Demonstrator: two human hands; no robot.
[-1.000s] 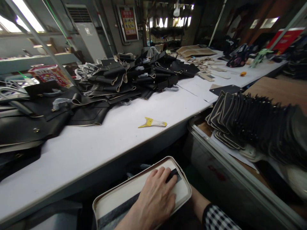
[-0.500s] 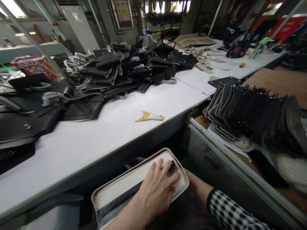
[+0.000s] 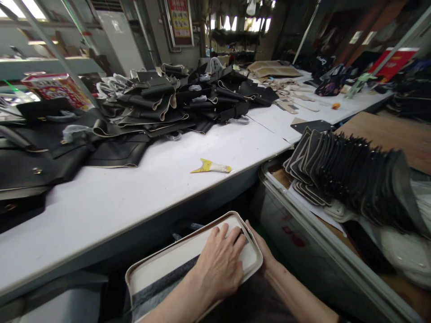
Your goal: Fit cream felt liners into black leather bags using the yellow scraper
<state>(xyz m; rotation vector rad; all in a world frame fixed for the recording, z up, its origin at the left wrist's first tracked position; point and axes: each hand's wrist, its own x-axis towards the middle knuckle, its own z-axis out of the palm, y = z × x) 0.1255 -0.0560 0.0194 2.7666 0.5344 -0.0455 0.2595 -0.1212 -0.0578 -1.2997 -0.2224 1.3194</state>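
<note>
A cream, rounded-rectangle bag piece (image 3: 182, 251) with a raised rim and a broad dark band lies tilted low in front of me, below the table's edge. My left hand (image 3: 220, 258) rests on its inner face, fingers a little bent and apart, the fingertips over a small dark patch near the upper right corner. Around the outside of the right-hand end, my right hand (image 3: 262, 246) grips the rim; most of its fingers are hidden behind the piece.
On the white table (image 3: 161, 197) lie a yellow-and-white forked tool (image 3: 211, 167) and a heap of black leather bags (image 3: 161, 103). To the right, a grey-edged bin (image 3: 286, 215) carries a row of black leather flaps (image 3: 357, 170). A small orange object (image 3: 336, 106) sits farther back.
My right hand has come farther into view along the rim's right end. My left fingers have drawn closer together and cover more of the dark patch. The view has shifted slightly.
</note>
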